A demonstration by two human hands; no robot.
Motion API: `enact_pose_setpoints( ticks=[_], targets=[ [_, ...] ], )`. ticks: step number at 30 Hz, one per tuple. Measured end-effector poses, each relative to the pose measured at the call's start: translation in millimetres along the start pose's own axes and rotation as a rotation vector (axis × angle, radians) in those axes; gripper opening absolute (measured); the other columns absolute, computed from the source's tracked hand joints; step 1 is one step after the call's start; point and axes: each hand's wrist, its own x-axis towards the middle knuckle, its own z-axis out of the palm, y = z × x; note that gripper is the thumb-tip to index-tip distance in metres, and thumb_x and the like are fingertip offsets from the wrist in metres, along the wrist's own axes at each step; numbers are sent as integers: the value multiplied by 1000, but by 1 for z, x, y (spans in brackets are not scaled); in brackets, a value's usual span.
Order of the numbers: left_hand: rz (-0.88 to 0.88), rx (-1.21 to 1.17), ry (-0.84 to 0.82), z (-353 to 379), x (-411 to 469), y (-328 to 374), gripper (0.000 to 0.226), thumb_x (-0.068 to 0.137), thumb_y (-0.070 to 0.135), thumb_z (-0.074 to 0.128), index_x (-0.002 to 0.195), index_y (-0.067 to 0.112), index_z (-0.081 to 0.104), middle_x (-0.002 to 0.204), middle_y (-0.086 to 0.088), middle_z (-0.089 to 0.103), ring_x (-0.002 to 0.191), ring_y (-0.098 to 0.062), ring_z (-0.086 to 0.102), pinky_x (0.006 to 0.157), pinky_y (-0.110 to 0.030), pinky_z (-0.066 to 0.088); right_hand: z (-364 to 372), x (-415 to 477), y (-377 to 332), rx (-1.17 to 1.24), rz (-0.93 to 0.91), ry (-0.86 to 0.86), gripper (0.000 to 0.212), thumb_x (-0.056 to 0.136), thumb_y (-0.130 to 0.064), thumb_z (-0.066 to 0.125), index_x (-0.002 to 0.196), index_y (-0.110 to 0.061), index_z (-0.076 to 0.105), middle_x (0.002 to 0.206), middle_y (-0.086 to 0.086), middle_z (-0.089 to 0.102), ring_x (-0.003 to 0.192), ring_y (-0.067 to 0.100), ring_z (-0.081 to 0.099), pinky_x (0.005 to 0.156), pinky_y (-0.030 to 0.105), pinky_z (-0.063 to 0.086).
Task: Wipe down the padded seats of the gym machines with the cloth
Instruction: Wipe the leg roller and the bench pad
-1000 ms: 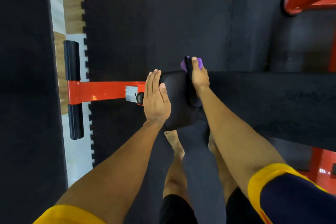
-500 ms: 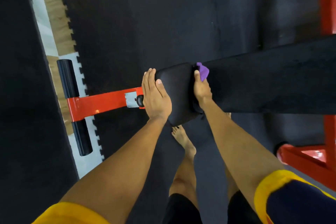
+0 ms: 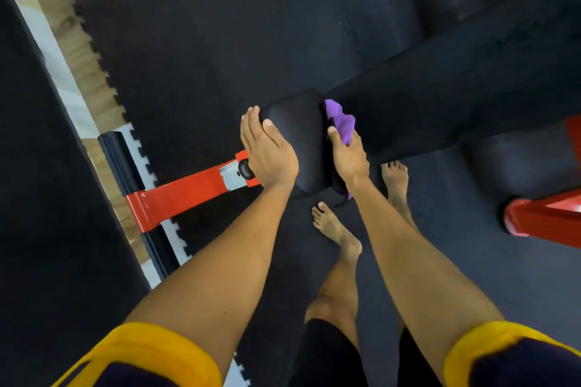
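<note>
Head view, looking steeply down. Small rounded seat pad [image 3: 298, 141], smooth black vinyl with a soft sheen, at the near end of a long, matte, slightly grainy black bench pad [image 3: 465, 78] running up to the right. Left hand [image 3: 267, 151] laid flat on the seat pad's left edge, fingers straight and pressed together, thumb resting on the top surface. Right hand [image 3: 347, 155] curled around a crumpled purple cloth [image 3: 341, 122], soft and wrinkled, wedged into the seam between seat pad and bench pad; thumb pressed along the seat pad's right edge, a purple scrap peeking out below the wrist. Glossy red steel beam [image 3: 188, 195], square in section, stretching left from under the seat pad to a black ribbed crossbar [image 3: 125, 173] with a bare metal plate and a black knob [image 3: 244, 169] close to the left hand. More red frame [image 3: 544, 220] at right. Dark rubber floor mats [image 3: 220, 25] with jigsaw edges, a strip of wood flooring [image 3: 75, 38] beside them. Two bare feet [image 3: 338, 229] on the mat under the bench. Yellow-cuffed dark sleeves [image 3: 151, 355] at the bottom.
</note>
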Motion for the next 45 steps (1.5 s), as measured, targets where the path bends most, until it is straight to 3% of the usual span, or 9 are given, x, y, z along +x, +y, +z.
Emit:
enact_pose_setpoints(
  ticks=[4,9,15,20,24,30,34,39,45],
  targets=[
    [36,-3,-7,-1,0,0,46,108,24,30,146,5,48,154,-11,46,148,-25,33,111,-5,9,13,-58,-10,-1,-125,45,67,97,-71,35,150,-32,45,147,-4,56,139,22,48,117,38,29],
    [117,38,-7,-3,1,-3,47,107,21,31,148,4,46,155,-12,44,150,-28,30,125,-39,19,28,-98,23,64,-315,40,56,100,-60,47,152,-48,30,165,-17,29,146,13,36,118,39,34],
    [267,109,-82,-9,-12,-7,49,106,15,33,154,5,34,162,-12,32,153,-27,22,125,-34,7,25,-28,29,391,111,260,34,95,-39,63,122,-18,64,126,6,63,107,24,65,75,28,50],
    [360,178,-109,-12,-19,-4,52,104,13,30,154,3,33,164,-14,29,154,-31,20,127,-43,12,65,-92,17,590,88,388,46,96,-40,59,136,-17,55,137,4,53,119,19,56,97,38,48],
    [589,472,-222,-16,-16,-2,58,94,8,31,151,9,43,163,-7,33,155,-29,18,127,-49,8,77,-92,24,823,96,443,39,88,-43,60,123,-26,60,119,-2,61,107,17,63,94,38,54],
    [769,959,-367,-19,-10,7,50,102,33,42,149,15,47,162,-6,36,155,-28,17,123,-61,4,33,-13,61,994,394,216,51,93,-39,69,140,-24,58,127,3,67,111,22,63,104,38,51],
    [804,1169,-493,-6,-3,21,54,105,35,36,154,13,36,165,-9,28,155,-28,15,120,-66,-4,28,-26,59,887,330,178,64,95,-42,67,151,-22,45,135,-1,57,123,24,57,107,37,46],
    [807,1297,-632,13,11,39,59,106,36,27,159,10,25,167,-11,19,155,-28,12,123,-60,1,54,-86,45,621,96,150,77,103,-53,50,162,-17,16,166,1,16,146,23,32,119,40,30],
    [808,1341,-587,19,8,36,60,106,37,21,159,10,23,167,-13,19,155,-30,12,124,-57,0,6,-4,46,453,163,54,60,93,-53,56,147,-29,48,136,2,56,124,27,57,107,44,46]
  ],
)
